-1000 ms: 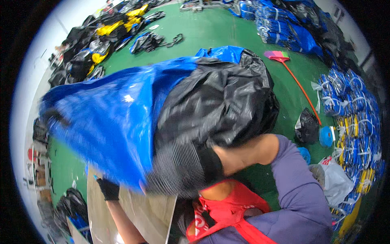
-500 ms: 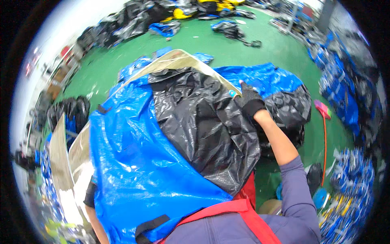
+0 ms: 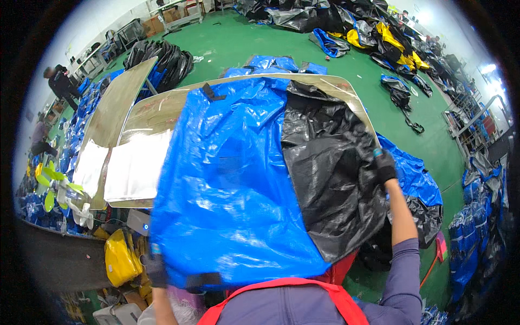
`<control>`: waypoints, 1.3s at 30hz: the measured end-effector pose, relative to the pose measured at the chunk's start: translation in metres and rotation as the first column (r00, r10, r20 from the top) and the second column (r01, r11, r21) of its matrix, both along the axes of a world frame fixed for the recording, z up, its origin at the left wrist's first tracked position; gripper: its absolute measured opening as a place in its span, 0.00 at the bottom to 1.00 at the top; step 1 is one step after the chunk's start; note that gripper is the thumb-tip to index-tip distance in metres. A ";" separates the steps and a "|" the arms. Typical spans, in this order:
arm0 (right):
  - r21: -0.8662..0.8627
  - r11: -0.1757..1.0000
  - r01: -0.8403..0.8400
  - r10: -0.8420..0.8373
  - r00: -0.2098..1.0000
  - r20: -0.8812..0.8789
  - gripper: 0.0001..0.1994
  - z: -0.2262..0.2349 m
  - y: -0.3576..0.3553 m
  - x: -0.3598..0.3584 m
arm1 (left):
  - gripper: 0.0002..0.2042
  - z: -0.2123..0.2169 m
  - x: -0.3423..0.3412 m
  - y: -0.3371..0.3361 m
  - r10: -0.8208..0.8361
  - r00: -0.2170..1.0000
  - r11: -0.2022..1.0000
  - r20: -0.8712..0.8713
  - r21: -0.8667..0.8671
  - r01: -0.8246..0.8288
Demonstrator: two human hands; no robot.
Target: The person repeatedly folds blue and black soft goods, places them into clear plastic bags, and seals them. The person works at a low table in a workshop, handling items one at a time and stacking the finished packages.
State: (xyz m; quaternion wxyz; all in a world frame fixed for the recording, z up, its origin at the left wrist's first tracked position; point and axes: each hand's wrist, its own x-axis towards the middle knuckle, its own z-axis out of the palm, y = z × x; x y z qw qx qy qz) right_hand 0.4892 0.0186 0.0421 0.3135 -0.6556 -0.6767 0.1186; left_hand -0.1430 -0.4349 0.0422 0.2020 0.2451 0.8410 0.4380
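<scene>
A large blue and black plastic tarpaulin piece lies spread over the table in front of me, its near edge against my red apron straps. Its left part is glossy blue, its right part crinkled black, with short black straps at the far and near left corners. My right hand, in a dark glove, is closed on the tarpaulin's right edge beside the table's rounded rim. My left hand, also gloved, is at the lower left edge of the blue part; motion blur hides its fingers.
The beige tabletop has white sheets on its left. A green-bladed fan and yellow bag are left. Blue and black material hangs right. A person stands far left; tarpaulin heaps line the back.
My view has swung left, bringing more of the table into sight. The tarpaulin now lies flatter and squarer before me. My left hand has come into view at its near left edge.
</scene>
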 end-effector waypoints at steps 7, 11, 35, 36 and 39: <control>-0.253 0.941 0.225 -0.194 0.971 0.140 0.25 -0.010 -0.010 0.067 | 0.35 -0.014 -0.051 0.046 -0.347 0.932 0.742 -0.105 -0.639 0.204; -0.305 0.939 0.159 -0.024 0.915 0.403 0.36 0.055 0.005 0.040 | 0.27 0.051 -0.007 0.147 -0.444 0.736 0.896 -0.511 -0.244 0.371; -0.165 0.975 0.147 -0.104 0.964 0.243 0.56 0.077 -0.112 -0.019 | 0.40 -0.014 0.336 0.436 -0.757 -0.088 0.029 -0.648 -0.168 0.985; -0.211 0.958 0.197 -0.149 0.963 0.224 0.55 0.071 -0.116 -0.019 | 0.40 -0.011 0.341 0.434 -0.799 -0.079 0.048 -0.596 -0.194 0.980; -0.387 0.918 0.085 -0.158 0.974 -0.162 0.45 0.091 -0.124 -0.016 | 0.41 -0.010 0.341 0.429 -0.776 -0.093 0.083 -0.624 -0.248 0.965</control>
